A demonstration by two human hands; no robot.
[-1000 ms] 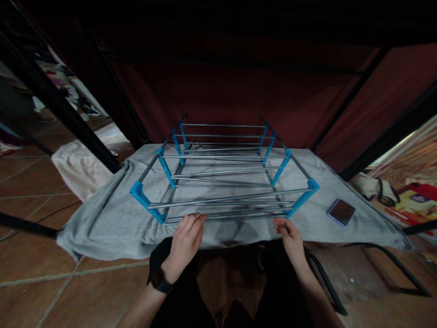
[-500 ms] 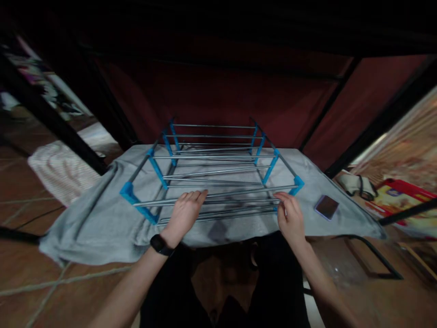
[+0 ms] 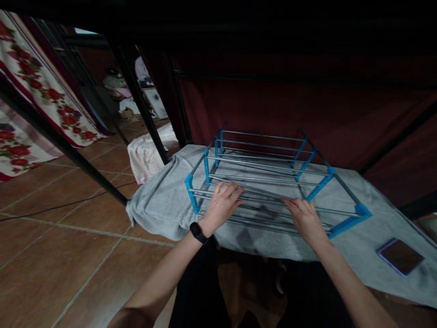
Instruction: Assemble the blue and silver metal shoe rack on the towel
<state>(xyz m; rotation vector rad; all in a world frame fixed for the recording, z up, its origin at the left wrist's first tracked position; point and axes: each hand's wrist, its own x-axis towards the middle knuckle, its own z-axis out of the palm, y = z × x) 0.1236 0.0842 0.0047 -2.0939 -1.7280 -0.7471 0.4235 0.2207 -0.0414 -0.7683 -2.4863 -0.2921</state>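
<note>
A rack of grey metal rods (image 3: 259, 158) joined by blue plastic connectors (image 3: 348, 221), like a shoe rack, lies on a grey cloth. My left hand (image 3: 224, 202), with a black wristband (image 3: 198, 231) on its wrist, is closed over the near rods, left of the middle. My right hand (image 3: 305, 219) grips the near rods further right, its fingers bent over them and its thumb hidden. The undersides of both hands cannot be seen. Several loose-looking rods run slantwise between the rack's two sides.
The grey cloth (image 3: 157, 205) drapes over a low bed-like surface. A phone (image 3: 400, 256) lies on it at the right. Dark posts (image 3: 92, 168) stand at the left. Beyond are a striped cloth (image 3: 145, 157), a floral curtain (image 3: 44, 86) and a cable on the tiled floor (image 3: 85, 237).
The view has turned to the left. Along the near rods my right hand has shifted away from the right corner, closer to my left hand. My left hand stays on the rods.
</note>
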